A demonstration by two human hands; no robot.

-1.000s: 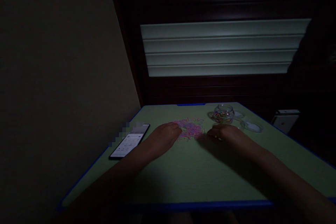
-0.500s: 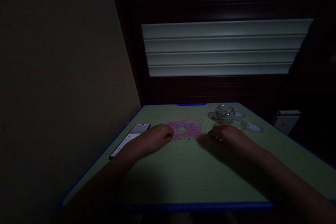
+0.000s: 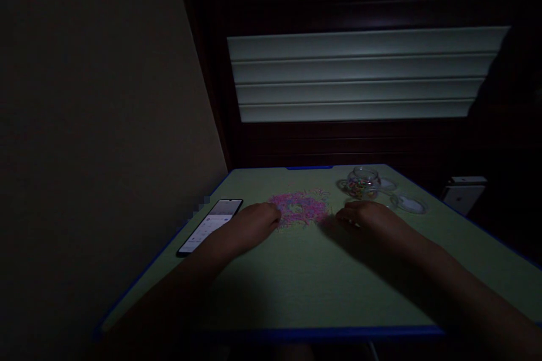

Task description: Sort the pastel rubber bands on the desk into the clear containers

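Note:
A loose pile of tiny pink and purple bands (image 3: 305,215), perhaps rubber bands, lies spread on the green table (image 3: 292,287), with a small bare gap in its middle. At the pile's left edge rests my left hand (image 3: 260,219), fingers curled inward; whatever it may hold is hidden. My right hand (image 3: 364,215) is just right of the pile, fingertips pinched together, and anything in them is too small and dark to name. Behind it stands a clear round jar (image 3: 363,183) partly filled with multicoloured small pieces.
A lit phone (image 3: 203,234) lies left of my left forearm. Clear lids or dishes (image 3: 410,205) sit beside the jar. The table has a blue edge (image 3: 271,334); a wall (image 3: 105,124) rises at the left, and a white box (image 3: 463,197) stands beyond the right edge.
Both hands stay in nearly the same place, with only slight shifts of the fingers. The phone, jar and pile have not visibly moved.

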